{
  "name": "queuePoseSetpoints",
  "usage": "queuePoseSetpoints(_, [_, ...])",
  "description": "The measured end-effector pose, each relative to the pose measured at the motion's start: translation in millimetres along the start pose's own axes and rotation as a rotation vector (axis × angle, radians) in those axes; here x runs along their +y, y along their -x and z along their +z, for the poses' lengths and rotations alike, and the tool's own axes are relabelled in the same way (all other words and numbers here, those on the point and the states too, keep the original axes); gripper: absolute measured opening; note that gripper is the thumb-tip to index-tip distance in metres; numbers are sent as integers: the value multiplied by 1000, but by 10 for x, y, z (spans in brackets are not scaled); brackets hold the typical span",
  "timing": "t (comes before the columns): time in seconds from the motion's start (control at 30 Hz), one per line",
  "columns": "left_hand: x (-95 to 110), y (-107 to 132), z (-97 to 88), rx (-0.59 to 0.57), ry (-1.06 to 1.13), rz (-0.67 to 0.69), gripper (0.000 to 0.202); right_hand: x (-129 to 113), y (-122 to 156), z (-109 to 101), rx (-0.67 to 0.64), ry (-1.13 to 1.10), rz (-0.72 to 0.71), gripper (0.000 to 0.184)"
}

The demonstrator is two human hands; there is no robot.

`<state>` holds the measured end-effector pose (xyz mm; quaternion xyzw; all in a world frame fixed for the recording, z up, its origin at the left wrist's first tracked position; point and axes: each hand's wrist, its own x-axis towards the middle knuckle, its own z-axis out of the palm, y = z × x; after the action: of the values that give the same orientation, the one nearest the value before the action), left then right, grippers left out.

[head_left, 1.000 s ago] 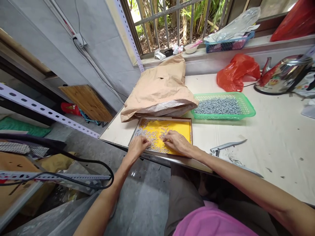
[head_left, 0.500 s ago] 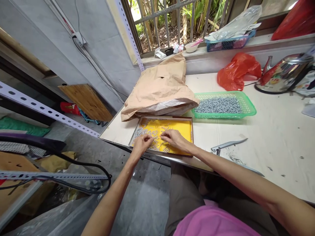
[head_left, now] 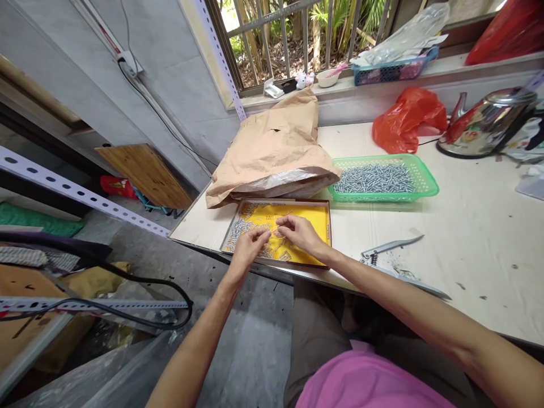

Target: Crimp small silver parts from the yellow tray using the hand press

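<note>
- Two hands meet over one spot. The left hand [head_left: 250, 245] and the right hand [head_left: 300, 232] sit close together, fingers curled and fingertips drawn toward each other above the heap. Whether either pinches a piece is too small to tell.
- Under them lie the small metal pieces [head_left: 238, 229], thickest in the left half of the tray [head_left: 317, 215]. It is shallow, brown-rimmed and yellow-floored, and sits right at the near edge of the desk [head_left: 467, 243].
- Judging from this, the picking likely goes best with light fingertip pinches, one piece at a time, wrists low. Strays are best swept back toward the heap, since a flicked piece could drop off the desk's edge to the floor.
- Just behind the tray slumps a brown paper sack [head_left: 276, 153]. To the sack's right, a green basket [head_left: 428, 186] holds many more such pieces.
- Right of the tray, a slim metal tool [head_left: 391, 246] lies on the pale, speckled desk. Farther back are a red bag [head_left: 408, 119] and a shiny kettle [head_left: 488, 122].
- Behind the desk a barred window [head_left: 289, 34] shows greenery, and a blue basket [head_left: 395, 71] stands on its sill.
- Left of the desk are a grey wall, a perforated white rail [head_left: 76, 191], a looping black cable [head_left: 140, 280] and a grey concrete floor [head_left: 255, 351].
</note>
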<state>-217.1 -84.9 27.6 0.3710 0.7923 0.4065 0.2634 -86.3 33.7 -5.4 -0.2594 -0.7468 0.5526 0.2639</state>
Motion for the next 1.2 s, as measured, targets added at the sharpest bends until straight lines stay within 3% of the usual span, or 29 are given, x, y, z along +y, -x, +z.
queuePoseSetpoints(0.1, [-50,-9,-213,68,-412,86,20,38,69,-90,33,332,-197,18])
queuePoseSetpoints(0.2, [-49,32,-326,-32,-730,79,14,75,112,-67,-38,427,-276,15])
queuePoseSetpoints(0.33, [-7,49,-272,-154,-888,81,13,100,121,59,-81,384,-331,13])
queuePoseSetpoints(0.47, [-15,-18,-165,-165,-976,102,15,79,103,84,-73,355,-324,12])
queuePoseSetpoints(0.57, [-93,-109,-122,-76,-891,100,18,63,91,25,-55,361,-273,13])
queuePoseSetpoints(0.7, [-229,-253,-61,70,-575,45,16,78,104,-15,-63,420,-250,17])
queuePoseSetpoints(0.83, [-288,-350,-19,27,-22,-77,23,78,113,83,-240,570,-445,24])
queuePoseSetpoints(0.9, [-272,-359,-71,49,90,-65,29,55,95,143,-358,671,-546,26])
queuePoseSetpoints(0.97, [-233,-335,-189,107,-64,-14,27,29,61,168,-435,746,-591,23])
queuePoseSetpoints(1.03, [-183,-277,-341,101,-357,29,22,17,23,144,-451,788,-578,20])
queuePoseSetpoints(1.2, [-85,-91,-543,-86,-880,-69,23,69,-21,-32,-362,891,-464,18])
